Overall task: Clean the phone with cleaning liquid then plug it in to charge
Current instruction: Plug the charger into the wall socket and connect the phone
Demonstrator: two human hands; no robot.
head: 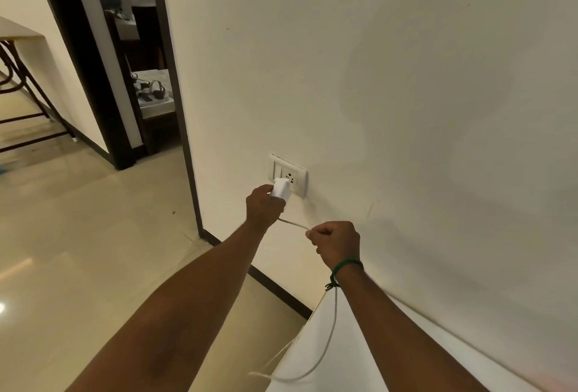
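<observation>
Head view: 1 charger [280,189] gripped by left hand [264,207] at socket [289,175]; right hand [336,243] fingers pinch 1 cable [331,332].

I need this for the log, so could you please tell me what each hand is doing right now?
Left hand: closed on the white charger at the wall socket.
Right hand: closed on the white cable.

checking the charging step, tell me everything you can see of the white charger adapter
The charger adapter is a small white block, smooth like plastic, with rounded corners. The left hand grips it from below and behind and holds it against the white wall socket plate, low on the wall. Its pins are hidden, so whether it is fully seated cannot be told. A thin white cable runs from under it to the closed right hand, then hangs down in a loop.
</observation>
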